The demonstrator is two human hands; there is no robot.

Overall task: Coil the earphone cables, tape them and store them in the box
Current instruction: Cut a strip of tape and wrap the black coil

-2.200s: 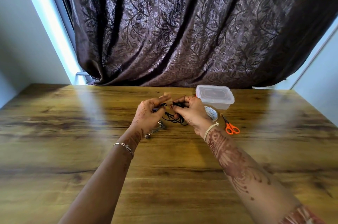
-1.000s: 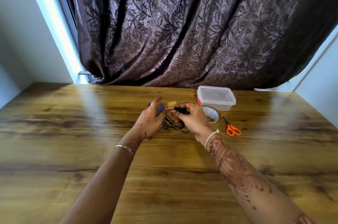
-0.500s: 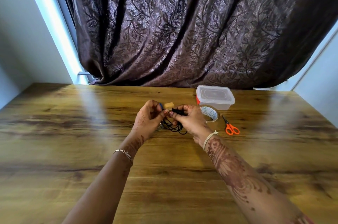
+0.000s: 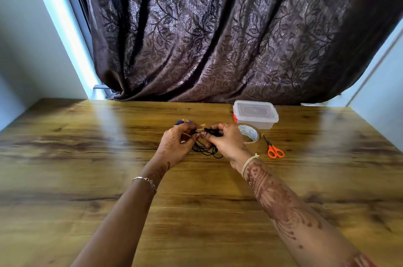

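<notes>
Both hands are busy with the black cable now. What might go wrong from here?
1. The left hand and right hand pinch the black cable; its loops hang loose below, so they may tangle.
2. The tape roll and orange scissors lie aside; reaching for them frees one hand, and the coil may spring open.
3. The box has its lid on, so storing likely needs a free hand.

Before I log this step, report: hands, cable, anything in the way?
Left hand, right hand: both pinch the black earphone cable, loops on the table. Box lidded; tape roll, scissors beside it. Nothing in the way.
</notes>
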